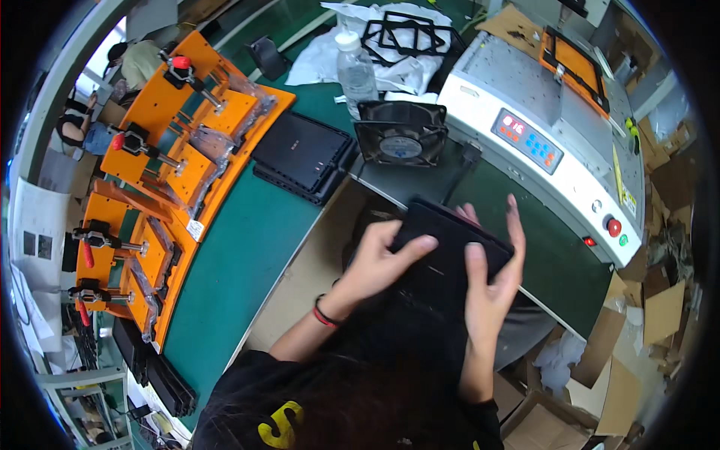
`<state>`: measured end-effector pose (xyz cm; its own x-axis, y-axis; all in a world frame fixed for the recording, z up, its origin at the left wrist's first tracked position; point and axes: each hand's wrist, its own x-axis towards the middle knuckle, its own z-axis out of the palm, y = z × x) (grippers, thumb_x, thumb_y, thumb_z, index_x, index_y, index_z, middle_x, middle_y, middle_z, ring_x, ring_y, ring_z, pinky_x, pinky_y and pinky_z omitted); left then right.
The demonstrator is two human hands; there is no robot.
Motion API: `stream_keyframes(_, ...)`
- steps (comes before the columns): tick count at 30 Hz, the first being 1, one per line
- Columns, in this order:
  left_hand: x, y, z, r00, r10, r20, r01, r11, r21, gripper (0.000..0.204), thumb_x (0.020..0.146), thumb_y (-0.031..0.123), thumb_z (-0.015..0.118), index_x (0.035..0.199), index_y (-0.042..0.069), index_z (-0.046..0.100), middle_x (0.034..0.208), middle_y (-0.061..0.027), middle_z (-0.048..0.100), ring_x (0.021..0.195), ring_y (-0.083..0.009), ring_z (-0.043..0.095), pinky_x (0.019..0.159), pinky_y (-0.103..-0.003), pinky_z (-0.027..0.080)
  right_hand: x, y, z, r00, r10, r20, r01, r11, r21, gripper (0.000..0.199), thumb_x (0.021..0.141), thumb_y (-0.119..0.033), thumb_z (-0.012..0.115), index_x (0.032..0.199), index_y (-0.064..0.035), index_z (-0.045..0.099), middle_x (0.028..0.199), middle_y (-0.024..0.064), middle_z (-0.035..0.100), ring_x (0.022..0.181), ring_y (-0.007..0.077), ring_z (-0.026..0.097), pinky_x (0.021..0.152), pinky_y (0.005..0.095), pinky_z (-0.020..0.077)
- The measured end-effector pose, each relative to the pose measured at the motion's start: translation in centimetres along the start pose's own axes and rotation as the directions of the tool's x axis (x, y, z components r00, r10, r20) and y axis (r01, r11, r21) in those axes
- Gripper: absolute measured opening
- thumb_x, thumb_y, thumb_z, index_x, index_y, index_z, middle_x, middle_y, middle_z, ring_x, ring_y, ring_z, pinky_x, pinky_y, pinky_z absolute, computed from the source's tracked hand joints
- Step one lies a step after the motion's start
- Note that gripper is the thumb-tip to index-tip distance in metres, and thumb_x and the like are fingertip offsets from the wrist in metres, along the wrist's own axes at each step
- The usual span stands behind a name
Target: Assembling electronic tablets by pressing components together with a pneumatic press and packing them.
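A flat black rectangular casing [450,236] is held in front of my body, tilted, above the gap at the table's edge. My left hand [382,262] grips its left side, the thumb lying on top and the other fingers underneath. At its right side my right hand [495,281] has the thumb on the upper face, while some fingers stretch up past the far right edge. The lower part of the casing blends into my black shirt. Similar black casings lie in a stack [300,154] on the green table to the left.
An orange clamping fixture [225,161] with red-tipped toggle clamps stands on the left of the green table [217,289]. Ahead are a black fan [401,135] and a clear bottle [355,71]. A white machine [540,127] with a lit panel fills the right; cardboard boxes [551,424] lie below.
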<state>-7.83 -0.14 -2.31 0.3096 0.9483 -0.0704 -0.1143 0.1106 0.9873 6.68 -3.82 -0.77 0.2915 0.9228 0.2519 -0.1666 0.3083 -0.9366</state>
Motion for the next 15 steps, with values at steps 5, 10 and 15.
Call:
stream_keyframes(5,-0.5,1.5,-3.8,0.922,0.268,-0.279,-0.283,0.959,-0.012,0.027,0.094,0.025,0.057,0.095,-0.001,0.062,0.085,-0.0016,0.064,0.073,-0.0056,0.056,0.065,-0.021,0.046,-1.3,1.6,2.0,0.929,0.18,0.322,-0.05,0.926,-0.374,0.069,0.08,-0.01,0.071,0.136,0.002,0.031,0.118,0.0217,0.058,0.105,0.0269,0.061,0.09,0.034,0.0461)
stream_keyframes(10,-1.5,1.1,-5.5,0.847,0.299,-0.44,-0.312,0.949,0.044,0.03,0.094,0.027,0.056,0.097,-0.002,0.062,0.089,-0.0022,0.064,0.077,-0.0063,0.056,0.069,-0.022,0.046,-2.3,2.3,4.5,0.934,0.168,0.315,-0.027,0.913,-0.406,0.062,0.081,-0.012,0.07,0.132,0.0017,0.036,0.104,0.0232,0.064,0.095,0.0317,0.066,0.082,0.0349,0.0504)
stream_keyframes(15,-2.4,0.6,-7.0,0.797,0.233,-0.557,-0.295,0.955,-0.022,0.033,0.096,0.03,0.052,0.105,-0.001,0.059,0.098,-0.0035,0.063,0.085,-0.0073,0.055,0.076,-0.023,0.045,-2.0,2.9,6.1,0.91,0.198,0.363,-0.019,0.897,-0.441,0.063,0.081,-0.006,0.068,0.134,0.0026,0.035,0.113,0.0201,0.061,0.101,0.0226,0.063,0.085,0.0323,0.0484)
